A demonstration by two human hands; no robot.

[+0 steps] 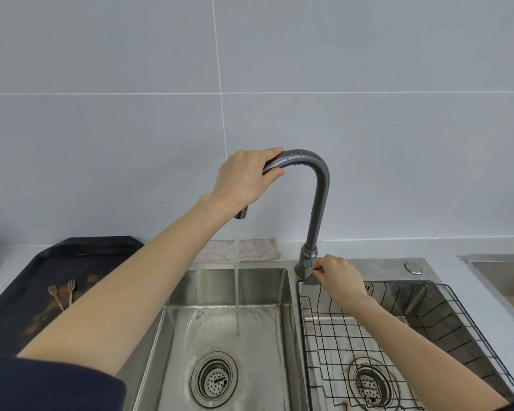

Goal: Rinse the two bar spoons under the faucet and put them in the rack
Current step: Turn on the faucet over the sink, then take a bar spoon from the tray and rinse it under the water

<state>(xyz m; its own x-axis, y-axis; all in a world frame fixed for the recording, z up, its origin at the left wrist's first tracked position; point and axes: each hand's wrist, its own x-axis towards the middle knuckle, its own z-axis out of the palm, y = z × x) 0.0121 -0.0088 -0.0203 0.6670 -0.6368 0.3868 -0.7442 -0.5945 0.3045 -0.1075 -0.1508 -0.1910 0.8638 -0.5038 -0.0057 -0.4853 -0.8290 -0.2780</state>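
Two thin bar spoons point(62, 293) with small forked ends lie side by side on a black tray point(101, 247) at the left. My left hand point(245, 178) is wrapped around the curved spout of the grey faucet point(319, 203). My right hand point(340, 275) pinches the handle at the faucet's base. A stream of water point(237, 277) falls from the nozzle into the left sink basin point(220, 295). A black wire rack point(428, 315) sits in the right basin and holds nothing that I can see.
A folded pinkish cloth point(250, 250) lies against the wall behind the left basin. Each basin has a round drain strainer point(214, 379). A round button point(413, 267) sits on the sink deck. Another steel surface point(502, 277) begins at the far right.
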